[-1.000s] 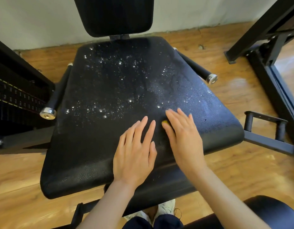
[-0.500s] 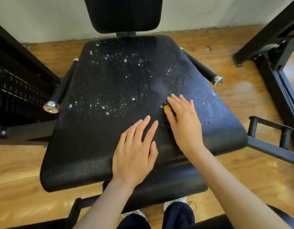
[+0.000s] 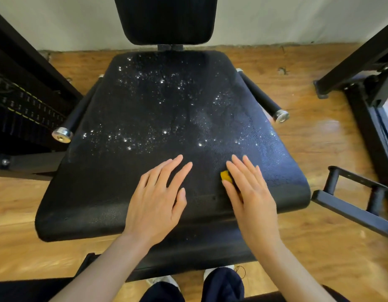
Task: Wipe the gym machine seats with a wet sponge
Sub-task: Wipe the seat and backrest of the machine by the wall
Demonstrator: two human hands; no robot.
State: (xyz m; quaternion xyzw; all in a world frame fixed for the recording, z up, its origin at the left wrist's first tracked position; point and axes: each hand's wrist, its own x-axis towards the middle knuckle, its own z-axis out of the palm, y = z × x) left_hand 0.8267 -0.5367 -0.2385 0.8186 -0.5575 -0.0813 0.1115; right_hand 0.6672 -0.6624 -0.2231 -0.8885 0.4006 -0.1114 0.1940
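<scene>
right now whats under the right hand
A yellow sponge, pressed flat on the black padded seat by the right hand. Only its corner shows; the rest is covered.

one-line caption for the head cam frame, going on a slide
Right hand presses a yellow sponge flat on the wet black seat; left hand rests flat beside it.

The right hand (image 3: 251,192) has dragged the sponge (image 3: 226,176) back toward the seat's (image 3: 145,118) front edge.
</scene>
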